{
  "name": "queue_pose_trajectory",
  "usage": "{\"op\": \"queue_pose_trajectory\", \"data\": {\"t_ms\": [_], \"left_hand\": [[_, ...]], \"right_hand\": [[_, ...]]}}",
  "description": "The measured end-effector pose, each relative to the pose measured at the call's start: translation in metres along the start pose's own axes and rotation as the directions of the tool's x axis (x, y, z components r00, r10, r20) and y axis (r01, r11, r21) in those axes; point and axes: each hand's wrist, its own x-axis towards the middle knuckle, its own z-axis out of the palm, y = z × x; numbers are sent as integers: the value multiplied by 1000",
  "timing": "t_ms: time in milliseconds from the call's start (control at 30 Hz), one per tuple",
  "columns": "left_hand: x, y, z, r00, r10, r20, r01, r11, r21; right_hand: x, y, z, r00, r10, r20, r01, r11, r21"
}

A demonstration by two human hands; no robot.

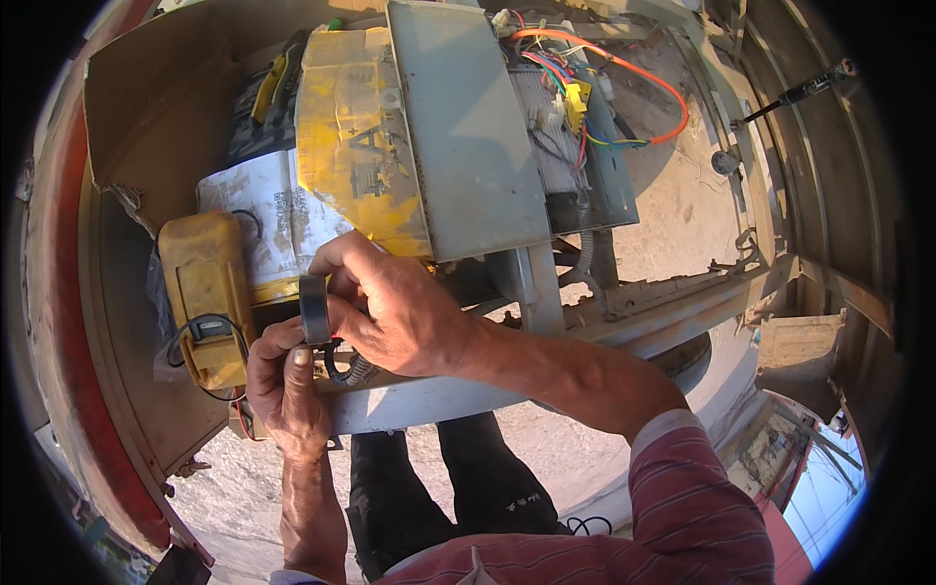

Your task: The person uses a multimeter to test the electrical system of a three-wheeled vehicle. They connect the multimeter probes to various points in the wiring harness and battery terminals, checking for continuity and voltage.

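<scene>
Head view: a yellow handheld case (202, 278) lies just left of the left fingers. Left hand (292, 405): thumb and forefinger drawn close at the lower edge of a black tape roll (314, 309); whether they pinch anything cannot be told. The roll sits between both hands' fingers. Right hand (405, 310): fingers and thumb clamped on the roll. Above the right fingers is a yellow-covered block (356, 136); farther right of them, a grey panel (473, 136), then a yellow connector (576, 100).
</scene>
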Motion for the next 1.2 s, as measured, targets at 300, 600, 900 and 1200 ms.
{"op": "queue_pose_trajectory", "data": {"t_ms": [300,600,900,1200], "left_hand": [[-5,4,0,992,102,79,-111,985,129],[-3,0,-2,993,118,-28,-116,991,69],[3,6,-2,994,89,61,-92,994,57],[5,10,12,992,-91,-83,85,993,-76]], "right_hand": [[0,1,1,991,-124,-41,113,973,-203],[5,-4,-6,981,-168,98,179,976,-123],[5,3,-6,978,-139,157,153,985,-82],[2,-3,-7,990,-50,131,62,994,-85]]}}
